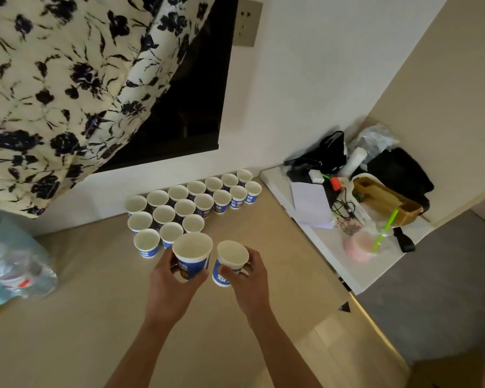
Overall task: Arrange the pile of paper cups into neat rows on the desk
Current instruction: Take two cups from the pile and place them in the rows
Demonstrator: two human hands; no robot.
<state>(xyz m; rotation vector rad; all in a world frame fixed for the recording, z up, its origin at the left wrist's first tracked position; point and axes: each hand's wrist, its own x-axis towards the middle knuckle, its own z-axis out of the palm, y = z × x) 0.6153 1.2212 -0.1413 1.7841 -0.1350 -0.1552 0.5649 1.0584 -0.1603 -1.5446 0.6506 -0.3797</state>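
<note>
Upper left: a cream floral curtain (pixel 53 93) with dark blue blooms, hanging over part of a dark window (pixel 185 107). Below, a beige surface (pixel 81 317), stretching from the wall to the near edge of view. To the right, butted against it, a white surface (pixel 328 247) crowded with clutter: a black bag (pixel 328 152), a sheet of white paper (pixel 310 205), a tan box (pixel 384 200), tangled cables, and a clear plastic cup (pixel 364 242) with a green straw and something pinkish inside. At far left on the beige surface, a wrapped pack of water bottles (pixel 17 270).

Against the wall, standing paper cups (pixel 185 207), blue-sided and white inside, all upright and mouth up, in three slanting rows. Seven in the back row along the wall, seven just in front with rims close together, and three at the left end of a front row.

Just in front of that short row, above the beige surface, the left hand (pixel 168 284), fingers and thumb curled round the blue side of a held cup (pixel 192 253); single or nested stack, impossible to tell. Right beside it, the right hand (pixel 249 278), gripping a second held cup (pixel 231 259), tilted slightly, the two cups nearly touching. High on the wall, a grey socket plate (pixel 247 22).
</note>
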